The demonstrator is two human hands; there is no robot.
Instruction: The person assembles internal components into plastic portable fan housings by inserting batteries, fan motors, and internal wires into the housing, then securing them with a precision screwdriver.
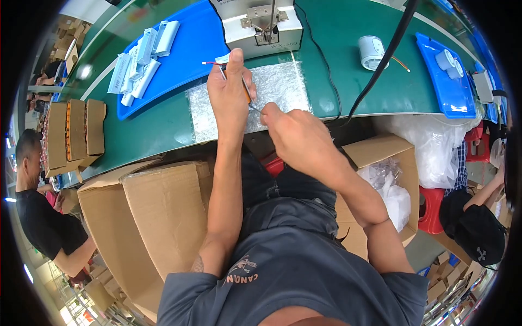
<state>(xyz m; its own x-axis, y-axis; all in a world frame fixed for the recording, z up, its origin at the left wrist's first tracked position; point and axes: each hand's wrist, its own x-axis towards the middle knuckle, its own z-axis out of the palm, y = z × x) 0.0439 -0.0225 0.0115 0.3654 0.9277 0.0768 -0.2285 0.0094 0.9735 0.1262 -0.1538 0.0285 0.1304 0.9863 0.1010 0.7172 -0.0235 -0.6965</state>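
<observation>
Above a piece of bubble wrap (277, 87) on the green table, my left hand (230, 100) is closed with its thumb up. A light blue part (223, 58) and a red and black wire with a small white connector (205, 63) stick out of its grip. Between my two hands shows a narrow orange piece (247, 95), partly hidden by fingers. My right hand (299, 133) is closed just to the right, its fingertips pinching a thin grey piece (255, 109) that runs toward the orange one. I cannot tell exactly what either is.
A blue tray (185, 76) carries several light blue casings (144, 51). A white machine (263, 41) stands ahead. To the right are a white cylinder (372, 51), a black cable (380, 68) and another blue tray (451, 100). Cardboard boxes (163, 212) flank my lap; people sit on both sides.
</observation>
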